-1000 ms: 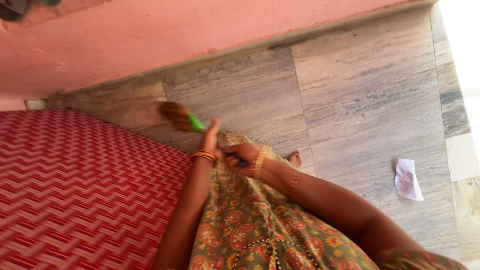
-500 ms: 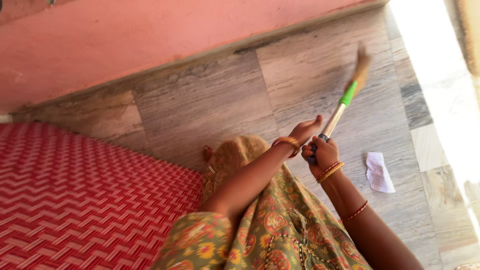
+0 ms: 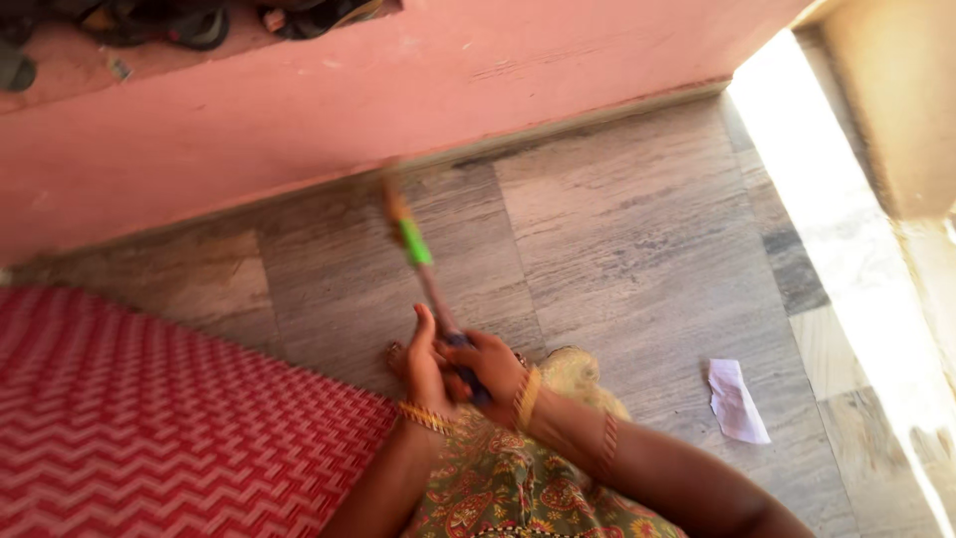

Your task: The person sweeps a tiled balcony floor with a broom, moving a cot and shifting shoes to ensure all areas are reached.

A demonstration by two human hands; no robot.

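A short broom (image 3: pixel 416 249) with a green band on its handle points up and away over the grey tiled floor (image 3: pixel 637 229), blurred by motion. My right hand (image 3: pixel 490 367) is closed around the dark lower end of the handle. Against that same end rests my left hand (image 3: pixel 425 364), fingers mostly straight, its palm pressed to the handle. Both wrists carry gold bangles. My patterned green and orange dress (image 3: pixel 508 493) fills the lower middle of the view.
A red zigzag woven mat (image 3: pixel 169 428) covers the floor at the lower left. A pink wall (image 3: pixel 349 110) runs across the top, with sandals on its ledge. A scrap of white paper (image 3: pixel 737 401) lies at the right. Bright sunlight falls along the right edge.
The broom swung from left to far right, then back to the middle, pointing up and left. Both hands stayed on its handle. The view shifted with my head.
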